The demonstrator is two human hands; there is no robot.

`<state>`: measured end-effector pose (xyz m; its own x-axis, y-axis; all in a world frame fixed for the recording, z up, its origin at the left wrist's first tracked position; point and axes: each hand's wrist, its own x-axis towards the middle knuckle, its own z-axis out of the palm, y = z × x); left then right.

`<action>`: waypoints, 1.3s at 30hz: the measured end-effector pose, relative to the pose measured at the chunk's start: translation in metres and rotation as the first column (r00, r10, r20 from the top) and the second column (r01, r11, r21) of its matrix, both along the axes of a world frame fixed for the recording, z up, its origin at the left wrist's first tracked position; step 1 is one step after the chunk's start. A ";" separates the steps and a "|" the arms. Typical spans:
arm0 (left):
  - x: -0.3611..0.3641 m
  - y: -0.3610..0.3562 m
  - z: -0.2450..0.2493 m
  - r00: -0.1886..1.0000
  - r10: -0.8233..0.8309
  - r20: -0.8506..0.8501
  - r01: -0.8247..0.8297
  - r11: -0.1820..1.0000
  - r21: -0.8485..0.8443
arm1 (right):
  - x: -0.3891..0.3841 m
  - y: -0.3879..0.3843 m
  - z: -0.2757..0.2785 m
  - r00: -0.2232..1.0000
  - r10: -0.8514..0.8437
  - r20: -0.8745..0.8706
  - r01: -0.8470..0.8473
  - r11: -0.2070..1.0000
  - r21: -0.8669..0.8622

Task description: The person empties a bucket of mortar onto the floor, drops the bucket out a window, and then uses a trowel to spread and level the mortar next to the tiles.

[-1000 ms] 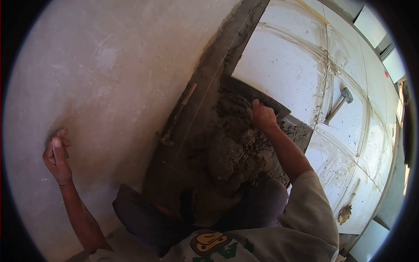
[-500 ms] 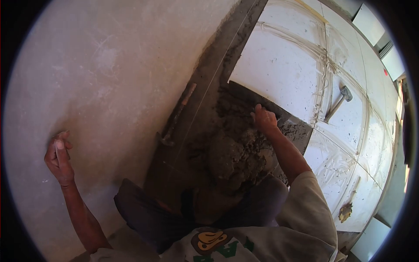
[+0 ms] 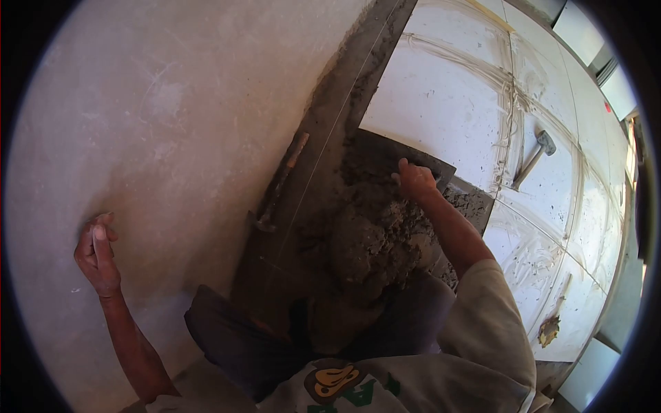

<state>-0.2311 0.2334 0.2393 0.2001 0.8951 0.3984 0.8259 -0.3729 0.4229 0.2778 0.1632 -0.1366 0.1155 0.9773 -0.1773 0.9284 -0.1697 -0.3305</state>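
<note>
My right hand [image 3: 417, 180] is closed at the handle of a flat, dark rectangular trowel [image 3: 396, 146], which lies over the wet mortar along the edge of a white tile [image 3: 434, 89]. The trowel's right corner overlaps the tile edge in this view. Below that hand rises a lumpy heap of grey mortar [image 3: 358, 248], between it and my bent knees. Over by the pale wall [image 3: 179, 158], my left hand [image 3: 96, 255] is raised with fingers loosely bent and nothing in it. Its fingertips are right at the wall surface.
A hammer [image 3: 281, 182] lies along the foot of the wall. A taut string line [image 3: 323, 148] runs beside it. On the smeared tiles rest a mallet [image 3: 536, 158] and a mortar-caked tool [image 3: 549, 332]. More tiles [image 3: 585, 378] are at the far right.
My right hand has moved slightly up and left, and the trowel's right corner now shows over the tile edge. My left hand has shifted slightly down and right.
</note>
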 end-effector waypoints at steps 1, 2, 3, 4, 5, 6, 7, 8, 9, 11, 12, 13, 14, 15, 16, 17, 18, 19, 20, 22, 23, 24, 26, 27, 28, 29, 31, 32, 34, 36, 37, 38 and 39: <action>0.000 0.001 -0.002 1.000 -0.013 0.007 0.013 0.999 0.033 | 0.002 0.000 0.004 1.000 -0.001 0.005 0.001 1.000 0.000; -0.001 0.000 -0.006 1.000 -0.021 0.015 0.020 0.998 0.055 | 0.001 -0.006 0.011 1.000 -0.016 -0.004 0.016 1.000 -0.011; 0.000 0.000 -0.009 1.000 -0.015 0.024 0.014 0.999 0.048 | 0.000 -0.008 0.018 0.999 -0.030 -0.012 0.030 0.999 -0.019; 0.001 0.002 -0.010 0.999 -0.043 0.025 0.041 0.996 0.085 | -0.002 -0.008 0.026 1.000 -0.026 -0.006 0.026 0.999 -0.022; 0.001 0.004 -0.010 0.997 -0.075 0.019 0.072 0.990 0.120 | -0.008 -0.009 0.032 0.998 -0.059 -0.032 0.059 0.998 0.012; 0.001 0.004 -0.010 0.997 -0.079 0.016 0.076 0.990 0.117 | -0.013 -0.010 0.034 0.994 -0.093 -0.062 0.096 0.994 0.047; 0.000 0.004 -0.010 0.998 -0.058 0.016 0.056 0.993 0.101 | -0.017 -0.009 0.030 0.993 -0.097 -0.066 0.100 0.994 0.047; -0.001 0.003 -0.010 0.999 -0.035 0.015 0.034 0.996 0.088 | -0.021 -0.008 0.021 0.998 -0.020 -0.054 0.022 0.999 0.023; -0.001 0.002 -0.008 0.999 -0.035 0.011 0.034 0.995 0.091 | -0.024 -0.007 0.014 0.997 0.058 -0.044 -0.058 0.998 0.001; -0.002 0.002 -0.005 1.000 -0.025 -0.016 0.026 0.999 0.043 | -0.020 -0.002 0.008 0.998 0.004 -0.062 -0.006 1.000 -0.027; -0.002 0.003 -0.005 1.000 -0.024 -0.016 0.024 0.999 0.047 | -0.016 0.004 0.007 0.996 -0.044 -0.072 0.040 0.998 -0.058; -0.003 0.004 -0.005 0.999 -0.024 -0.033 0.026 0.998 0.059 | -0.012 0.008 0.006 0.997 -0.040 -0.071 0.036 0.998 -0.060; -0.004 0.004 -0.007 0.998 -0.028 -0.050 0.031 0.997 0.066 | -0.009 0.009 0.013 0.992 -0.094 -0.087 0.086 0.992 -0.089; -0.006 0.005 -0.007 0.998 -0.030 -0.046 0.033 0.998 0.057 | -0.005 0.007 0.021 0.984 -0.149 -0.097 0.137 0.983 -0.119; -0.007 0.005 -0.007 0.999 -0.019 -0.030 0.021 0.998 0.058 | 0.000 0.002 0.028 0.985 -0.150 -0.089 0.138 0.982 -0.127; -0.008 0.004 -0.008 1.000 -0.005 -0.014 0.005 0.999 0.054 | 0.006 -0.005 0.035 0.981 -0.175 -0.079 0.168 0.982 -0.091; -0.011 0.004 -0.010 1.000 -0.001 -0.009 0.002 0.999 0.040 | 0.013 -0.012 0.042 0.977 -0.199 -0.071 0.195 0.979 -0.057; -0.013 0.006 -0.010 1.000 -0.017 -0.006 0.017 0.998 0.057 | 0.021 -0.019 0.051 0.978 -0.199 -0.067 0.195 0.978 -0.072; -0.013 0.007 -0.010 0.999 -0.036 -0.006 0.036 0.997 0.075 | 0.032 -0.024 0.061 0.969 -0.241 -0.058 0.235 0.968 -0.085; -0.010 0.005 -0.008 1.000 0.001 -0.009 -0.001 0.998 0.062 | 0.050 -0.034 0.061 0.956 -0.288 -0.045 0.283 0.954 -0.101; -0.008 0.004 -0.008 0.999 0.041 -0.011 -0.040 0.997 0.061 | 0.059 -0.039 0.058 0.953 -0.303 -0.030 0.297 0.947 -0.125; -0.009 0.004 -0.010 0.999 0.034 -0.010 -0.033 0.998 0.056 | 0.063 -0.043 0.055 0.948 -0.317 -0.015 0.311 0.939 -0.148; -0.015 0.006 -0.011 0.999 0.047 -0.008 -0.046 0.997 0.065 | 0.056 -0.053 0.036 0.958 -0.286 0.003 0.279 0.931 -0.235; -0.014 0.006 -0.011 0.999 0.039 -0.007 -0.039 0.997 0.066 | 0.050 -0.058 0.025 0.969 -0.248 0.014 0.240 0.918 -0.317; -0.014 0.007 -0.011 0.999 0.036 -0.006 -0.035 0.997 0.073 | 0.044 -0.065 0.016 0.966 -0.256 0.014 0.248 0.916 -0.315; -0.014 0.007 -0.011 0.999 0.033 -0.004 -0.033 0.996 0.081 | 0.037 -0.074 0.009 0.967 -0.249 -0.054 0.220 0.921 -0.322; -0.016 0.007 -0.012 1.000 0.021 -0.022 -0.018 0.995 0.100 | 0.020 -0.091 0.007 0.960 -0.254 -0.117 0.204 0.922 -0.330; -0.016 0.009 -0.013 0.999 0.013 -0.043 -0.008 0.993 0.115 | 0.005 -0.101 0.010 0.950 -0.258 -0.174 0.187 0.920 -0.343; -0.008 0.010 -0.014 1.000 0.000 0.008 -0.001 0.994 0.109 | -0.011 -0.117 0.011 0.941 -0.253 -0.226 0.166 0.925 -0.343; -0.010 0.008 -0.011 0.999 -0.005 0.051 -0.001 0.993 0.116 | -0.027 -0.128 0.009 0.900 -0.266 -0.346 0.140 0.927 -0.349; -0.012 0.009 -0.012 0.998 0.022 0.055 -0.029 0.993 0.115 | -0.036 -0.133 0.010 0.898 -0.272 -0.344 0.149 0.927 -0.346; -0.011 0.009 -0.014 0.997 0.047 0.059 -0.053 0.993 0.106 | -0.047 -0.138 0.015 0.889 -0.283 -0.360 0.146 0.920 -0.364; -0.008 0.011 -0.015 0.998 0.033 0.062 -0.039 0.994 0.098 | -0.052 -0.145 0.017 0.879 -0.297 -0.374 0.144 0.911 -0.385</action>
<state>-0.2394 0.2442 0.2243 0.1410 0.8570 0.4956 0.8138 -0.3854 0.4350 0.2256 0.0186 -0.1191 0.1611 0.8060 -0.5695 0.6410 -0.5242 -0.5606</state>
